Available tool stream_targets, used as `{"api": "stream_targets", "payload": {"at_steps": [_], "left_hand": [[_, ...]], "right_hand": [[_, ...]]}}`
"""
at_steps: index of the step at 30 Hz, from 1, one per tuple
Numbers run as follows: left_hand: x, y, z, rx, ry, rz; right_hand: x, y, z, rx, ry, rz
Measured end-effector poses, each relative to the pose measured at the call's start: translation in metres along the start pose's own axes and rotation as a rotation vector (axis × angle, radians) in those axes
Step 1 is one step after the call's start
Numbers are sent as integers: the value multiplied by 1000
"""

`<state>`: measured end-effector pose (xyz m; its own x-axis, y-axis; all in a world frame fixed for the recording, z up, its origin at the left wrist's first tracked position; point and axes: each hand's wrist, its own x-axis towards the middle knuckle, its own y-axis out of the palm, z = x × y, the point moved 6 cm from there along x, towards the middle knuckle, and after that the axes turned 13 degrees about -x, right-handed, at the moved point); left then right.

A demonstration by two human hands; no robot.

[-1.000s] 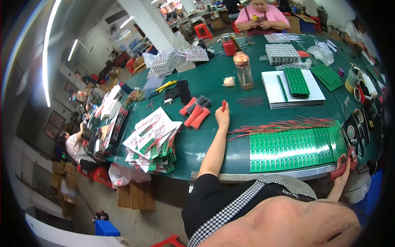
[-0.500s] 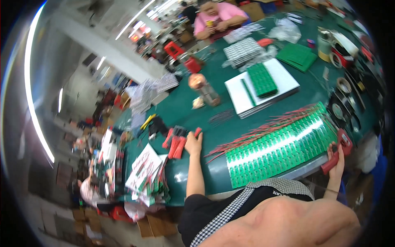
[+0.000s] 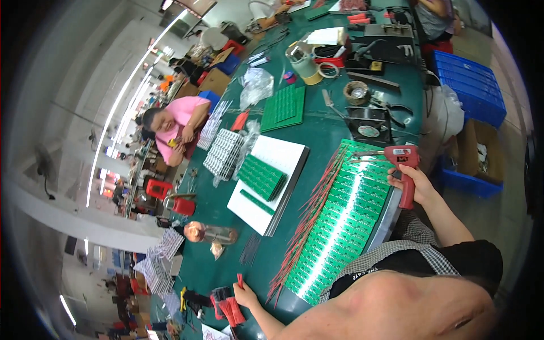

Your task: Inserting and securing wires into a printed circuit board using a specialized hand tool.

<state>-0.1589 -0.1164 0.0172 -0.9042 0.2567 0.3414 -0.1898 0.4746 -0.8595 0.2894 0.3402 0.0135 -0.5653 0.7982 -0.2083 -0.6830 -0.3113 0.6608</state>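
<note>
Right hand [image 3: 418, 183] fingers grip soldering gun [image 3: 403, 157] at circuit boards' [image 3: 341, 226] 2 o'clock, left hand [image 3: 246, 296] fingers pinch red wires [image 3: 240, 280] at 8 o'clock; sagging grip could let tip [image 3: 365, 153], if hot, scorch boards.

white lettering [image 3: 348, 276] on black clothing [image 3: 359, 267], label [image 3: 402, 151] on red soldering gun [image 3: 409, 161]

The left hand [image 3: 244, 294] holds red wires [image 3: 240, 280]; the right hand [image 3: 415, 182] (beside green boards [image 3: 327, 238]) a soldering gun [image 3: 403, 157].
</note>
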Motion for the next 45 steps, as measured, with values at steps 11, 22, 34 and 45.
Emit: {"api": "stream_targets", "payload": {"at_steps": [11,22,34,45], "left_hand": [[-9,-12,-17,-35,154,-94],[-3,-5,-21,47,101,-119],[-6,-9,-15,70,72,-133],[-3,-7,-18,73,101,-149]], "right_hand": [[9,-7,-11,24,45,30],[14,-13,-11,-27,28,64],[8,-14,-11,-24,46,15],[11,-12,-10,-27,44,15]]}}
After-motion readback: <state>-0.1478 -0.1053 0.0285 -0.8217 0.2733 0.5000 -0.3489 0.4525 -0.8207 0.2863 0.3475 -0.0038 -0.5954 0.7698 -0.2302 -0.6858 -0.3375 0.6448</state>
